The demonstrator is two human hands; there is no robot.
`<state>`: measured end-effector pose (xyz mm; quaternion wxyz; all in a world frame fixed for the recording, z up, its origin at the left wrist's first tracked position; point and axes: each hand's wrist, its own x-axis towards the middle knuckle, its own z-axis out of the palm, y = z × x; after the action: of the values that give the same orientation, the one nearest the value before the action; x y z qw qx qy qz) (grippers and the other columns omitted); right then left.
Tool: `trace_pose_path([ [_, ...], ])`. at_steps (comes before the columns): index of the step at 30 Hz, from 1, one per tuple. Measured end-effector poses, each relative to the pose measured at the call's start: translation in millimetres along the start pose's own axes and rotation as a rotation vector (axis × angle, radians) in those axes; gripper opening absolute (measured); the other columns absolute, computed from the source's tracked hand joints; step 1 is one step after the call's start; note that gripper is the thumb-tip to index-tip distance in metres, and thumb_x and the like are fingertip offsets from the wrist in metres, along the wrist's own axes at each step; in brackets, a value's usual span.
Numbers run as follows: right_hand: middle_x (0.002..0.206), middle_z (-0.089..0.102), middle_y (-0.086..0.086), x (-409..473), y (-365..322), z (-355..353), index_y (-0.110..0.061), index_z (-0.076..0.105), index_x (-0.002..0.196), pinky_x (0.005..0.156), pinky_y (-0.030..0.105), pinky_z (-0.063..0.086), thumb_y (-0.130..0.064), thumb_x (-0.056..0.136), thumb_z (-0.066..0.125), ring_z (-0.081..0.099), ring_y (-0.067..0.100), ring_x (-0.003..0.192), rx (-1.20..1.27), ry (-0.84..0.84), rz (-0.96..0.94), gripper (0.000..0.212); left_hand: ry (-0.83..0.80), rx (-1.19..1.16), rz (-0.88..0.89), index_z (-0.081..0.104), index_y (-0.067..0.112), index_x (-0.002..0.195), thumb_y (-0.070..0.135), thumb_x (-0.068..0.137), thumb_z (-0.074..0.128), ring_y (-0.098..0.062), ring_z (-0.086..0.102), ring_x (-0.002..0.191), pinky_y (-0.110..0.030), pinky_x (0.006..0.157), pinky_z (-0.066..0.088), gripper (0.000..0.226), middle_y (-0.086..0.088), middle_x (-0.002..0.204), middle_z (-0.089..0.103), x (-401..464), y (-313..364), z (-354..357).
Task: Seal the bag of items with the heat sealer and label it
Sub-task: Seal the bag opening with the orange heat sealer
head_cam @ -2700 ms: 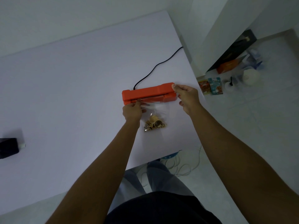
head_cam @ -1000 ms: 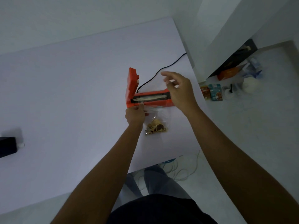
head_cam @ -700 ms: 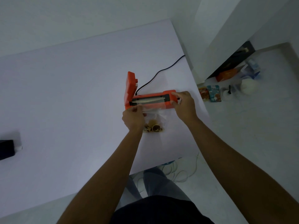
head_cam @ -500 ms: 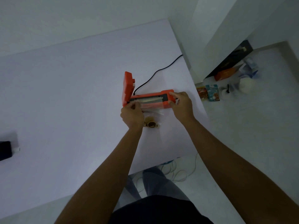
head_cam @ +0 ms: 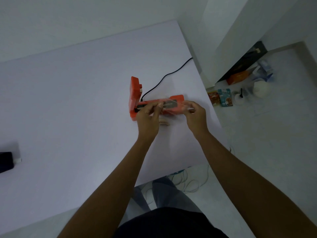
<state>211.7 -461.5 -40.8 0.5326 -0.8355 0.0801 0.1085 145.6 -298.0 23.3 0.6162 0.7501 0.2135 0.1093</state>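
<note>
Clear bag (head_cam: 173, 107) pinched by both hands' fingers (head_cam: 158, 107); contents mostly hidden.

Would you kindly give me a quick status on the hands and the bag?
Left hand and right hand pinch the clear bag at its top edge, over the heat sealer. Lid up. Nothing blocking.

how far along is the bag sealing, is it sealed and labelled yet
Done: the heat sealer is plugged in, its lid raised. In hand: the left hand and right hand pinch the clear bag mouth stretched over the sealing strip. Left: closing the lid to seal, then labelling; no label shows.
</note>
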Motion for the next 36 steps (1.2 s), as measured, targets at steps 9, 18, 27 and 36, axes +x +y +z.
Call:
trace_pose_path([
  [9,0.097,0.076,0.013,-48.2,-3.0,-4.7,-0.015,0.075,0.102,0.073,0.033,0.046,-0.048,0.103,0.037,0.068,0.029,0.092,0.463,-0.295,0.236,0.050,-0.017,-0.027,-0.102,0.072,0.003,0.099,0.012,0.098,0.058,-0.006,0.071,0.075,-0.015,0.072,0.054,0.017,-0.002,0.082,0.074,-18.1,-10.6,-31.8],
  [18,0.107,0.075,0.009,-96.3,-34.6,37.3,-0.013,0.068,0.118,0.093,0.033,0.056,-0.013,0.090,0.071,0.071,0.023,0.105,0.281,-0.666,0.089,0.028,0.078,0.055,-0.222,0.073,0.009,0.096,0.016,0.098,0.058,-0.019,0.070,0.069,-0.025,0.067,0.058,0.017,-0.005,0.079,0.073,-53.1,-39.7,-122.8],
  [27,0.108,0.076,0.003,-145.2,-37.2,176.7,-0.009,0.073,0.110,0.097,0.032,0.055,-0.008,0.083,0.078,0.071,0.012,0.101,0.069,-0.836,0.112,0.028,0.281,-0.061,-0.339,0.071,0.009,0.096,0.018,0.097,0.060,-0.016,0.068,0.065,-0.018,0.052,0.049,0.015,-0.010,0.080,0.073,-61.1,-69.1,-256.4],
  [36,0.084,0.073,0.003,-167.3,-72.9,303.4,-0.008,0.074,0.091,0.076,0.023,0.054,-0.007,0.084,0.077,0.067,0.007,0.075,-0.030,-0.741,0.059,0.008,0.250,-0.045,-0.299,0.072,0.009,0.086,0.019,0.097,0.060,-0.016,0.069,0.070,-0.021,0.066,0.052,0.019,-0.006,0.076,0.073,-21.9,-127.1,-370.1],
])
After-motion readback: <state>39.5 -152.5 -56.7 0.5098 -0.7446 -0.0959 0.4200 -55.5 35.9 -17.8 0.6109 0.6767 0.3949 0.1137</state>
